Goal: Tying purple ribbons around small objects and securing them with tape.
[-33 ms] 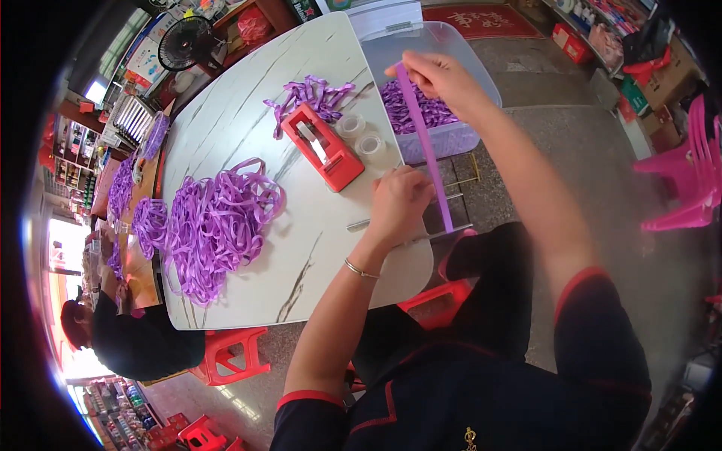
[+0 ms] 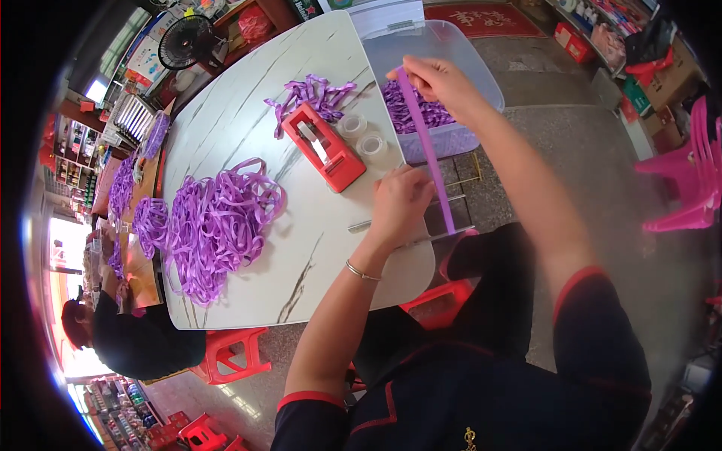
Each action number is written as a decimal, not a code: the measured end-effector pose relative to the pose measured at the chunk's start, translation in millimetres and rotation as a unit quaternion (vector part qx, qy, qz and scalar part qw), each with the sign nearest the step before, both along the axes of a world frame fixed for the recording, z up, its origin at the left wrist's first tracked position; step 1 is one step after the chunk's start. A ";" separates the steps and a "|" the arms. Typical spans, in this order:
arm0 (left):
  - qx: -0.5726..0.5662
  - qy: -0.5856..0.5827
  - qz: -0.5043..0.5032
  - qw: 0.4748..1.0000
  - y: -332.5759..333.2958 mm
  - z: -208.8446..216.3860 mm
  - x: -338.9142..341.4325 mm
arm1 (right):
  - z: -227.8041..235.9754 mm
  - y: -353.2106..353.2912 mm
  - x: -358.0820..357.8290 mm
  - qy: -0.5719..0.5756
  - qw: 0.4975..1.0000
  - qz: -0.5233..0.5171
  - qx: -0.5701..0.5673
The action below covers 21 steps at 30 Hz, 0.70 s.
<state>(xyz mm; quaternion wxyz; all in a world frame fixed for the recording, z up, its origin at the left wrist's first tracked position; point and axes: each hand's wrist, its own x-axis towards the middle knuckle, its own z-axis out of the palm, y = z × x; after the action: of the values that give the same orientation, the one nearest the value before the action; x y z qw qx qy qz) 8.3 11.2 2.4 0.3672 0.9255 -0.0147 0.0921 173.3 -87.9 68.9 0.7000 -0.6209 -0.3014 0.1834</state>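
Ribbon point(image 2: 427, 150), flat and purple, is running lengthwise from your right hand point(image 2: 438, 81), whose fingers are pinching its far end, toward you to a metal rod point(image 2: 436, 237) jutting beyond the tabletop point(image 2: 338, 274). Your left hand point(image 2: 401, 199) is curling just left of its lower half; whether those fingers are gripping anything, I cannot tell.

Black fan point(image 2: 186, 43) upper left; red mat point(image 2: 485, 20), top; pink chairs point(image 2: 688, 180), seemingly stacked, right.
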 end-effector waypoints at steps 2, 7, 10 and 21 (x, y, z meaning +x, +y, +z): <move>-0.057 -0.017 0.025 0.998 -1.8 -2.4 2.1 | -31.6 6.8 11.5 0.058 0.998 -0.021 -0.004; -0.075 -0.042 0.029 0.996 -0.7 0.8 2.3 | -109.6 10.8 21.0 0.117 0.989 -0.053 -0.065; -0.024 -0.056 -0.007 0.998 -1.1 -0.4 0.8 | -164.3 1.9 12.7 0.141 0.975 -0.089 -0.147; 0.056 -0.027 -0.048 0.997 -0.7 6.3 -4.4 | -204.2 -118.4 -201.5 0.142 0.956 0.002 -0.255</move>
<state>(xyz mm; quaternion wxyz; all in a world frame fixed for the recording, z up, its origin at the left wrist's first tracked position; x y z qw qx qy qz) 3.9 10.5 8.7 0.3178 0.9401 -0.0740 0.0985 -28.2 -206.3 -135.3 0.5535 -0.7455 -0.1432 0.3425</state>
